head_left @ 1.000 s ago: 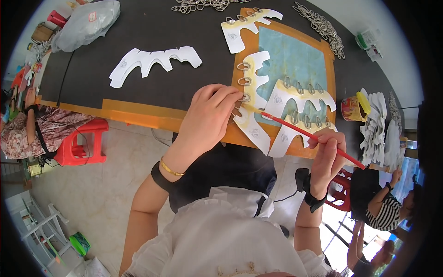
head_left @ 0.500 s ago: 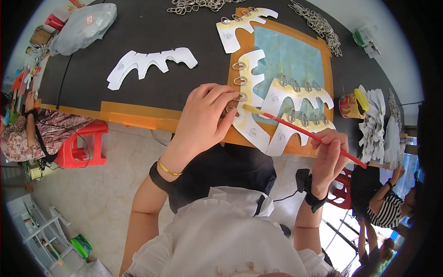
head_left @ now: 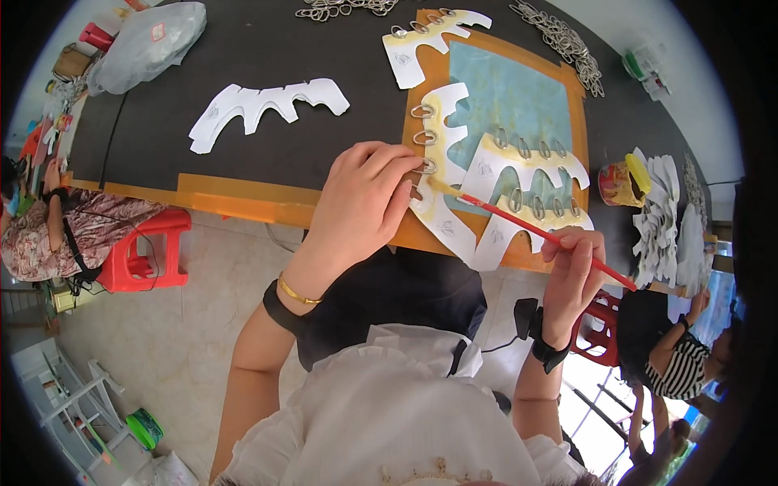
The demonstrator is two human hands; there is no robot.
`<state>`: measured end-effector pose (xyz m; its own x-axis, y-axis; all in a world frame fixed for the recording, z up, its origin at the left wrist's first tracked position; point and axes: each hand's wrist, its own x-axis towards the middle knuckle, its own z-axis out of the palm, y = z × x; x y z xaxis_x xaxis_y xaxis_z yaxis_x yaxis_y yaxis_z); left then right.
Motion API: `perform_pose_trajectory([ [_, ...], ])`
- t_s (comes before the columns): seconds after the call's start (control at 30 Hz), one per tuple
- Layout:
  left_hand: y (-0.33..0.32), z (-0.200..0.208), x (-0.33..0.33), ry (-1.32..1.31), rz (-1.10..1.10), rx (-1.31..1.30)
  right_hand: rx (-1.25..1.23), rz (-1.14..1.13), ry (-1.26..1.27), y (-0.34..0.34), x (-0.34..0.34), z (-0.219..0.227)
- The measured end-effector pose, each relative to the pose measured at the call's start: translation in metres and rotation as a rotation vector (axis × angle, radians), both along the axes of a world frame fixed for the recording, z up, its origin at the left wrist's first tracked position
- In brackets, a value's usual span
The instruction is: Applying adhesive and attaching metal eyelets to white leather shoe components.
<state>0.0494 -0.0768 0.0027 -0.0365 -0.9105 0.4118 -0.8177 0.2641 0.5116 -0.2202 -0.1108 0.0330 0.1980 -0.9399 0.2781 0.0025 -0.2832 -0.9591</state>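
From where I stand, the person's right hand has its fingers pinched together on a red brush, its pale tip down at the yellowed band of a white scalloped piece. That piece lies at the near edge of the desk, partly over orange tape and the left side of a blue-green sheet. The left hand is beside it, a narrow gap between thumb and forefinger, the forefinger at an oval metal ring; whether the fingers grip anything, I can't tell.

For markings, the scalloped piece has a small grey mark near its lower end, too fine to read from here. Two ringed pieces to its right, another above, and a plain white piece to the left have similar marks. A clear plastic bag at the far left wears a little white-and-red label, its lettering a blur. To the right, a tub has a red-and-yellow printed side, just beside stacked white pieces.
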Motion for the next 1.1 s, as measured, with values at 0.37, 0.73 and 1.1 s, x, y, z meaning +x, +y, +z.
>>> perform_pose_trajectory([
  [0.37, 0.001, 0.003, -0.003, -0.02, 0.012, 0.0, 0.015, -0.028, 0.048, 0.003, -0.002, 0.003],
  [0.73, -0.003, 0.01, -0.004, -0.014, -0.004, -0.016, -0.047, -0.05, 0.069, 0.001, -0.007, 0.003],
  [1.1, 0.004, 0.015, -0.005, 0.017, -0.048, 0.102, -0.216, -0.539, -0.281, 0.006, -0.112, 0.035],
])
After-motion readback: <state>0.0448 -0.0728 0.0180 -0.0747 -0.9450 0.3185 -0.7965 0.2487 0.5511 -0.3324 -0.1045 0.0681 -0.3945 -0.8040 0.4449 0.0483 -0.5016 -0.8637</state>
